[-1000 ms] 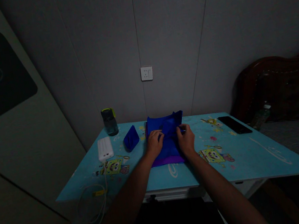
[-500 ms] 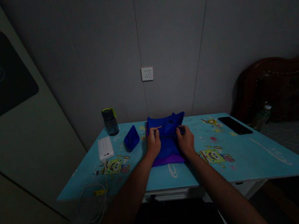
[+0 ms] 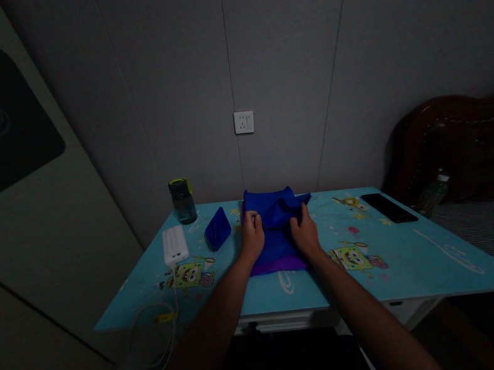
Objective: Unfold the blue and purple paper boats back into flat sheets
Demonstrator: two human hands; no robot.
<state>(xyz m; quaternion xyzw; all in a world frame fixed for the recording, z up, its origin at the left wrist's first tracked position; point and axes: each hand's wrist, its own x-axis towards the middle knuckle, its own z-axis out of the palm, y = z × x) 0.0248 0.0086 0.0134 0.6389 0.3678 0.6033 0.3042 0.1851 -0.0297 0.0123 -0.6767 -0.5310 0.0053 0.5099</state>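
Observation:
A blue sheet that looks like paper (image 3: 282,209) is bent and partly folded between my hands. My left hand (image 3: 252,234) is closed on its left side. On the right, my right hand (image 3: 306,232) pinches it between thumb and fingers, with a pointed corner sticking out past the fingertips. Beneath lie more flat blue sheets (image 3: 280,249), with a purple sheet (image 3: 280,264) showing along the near edge. A folded blue paper piece (image 3: 218,229) stands to the left of my left hand, apart from it.
A white power bank (image 3: 174,244) with a cable lies at the table's left, in front of a dark water bottle (image 3: 182,201). At the right lies a black phone (image 3: 389,208). The light blue table (image 3: 276,298) has cartoon prints and meets the wall behind.
The sheet's raised part has bent, and its right corner now points further right and lower. My right hand has shifted slightly, while my left hand stays nearly in place.

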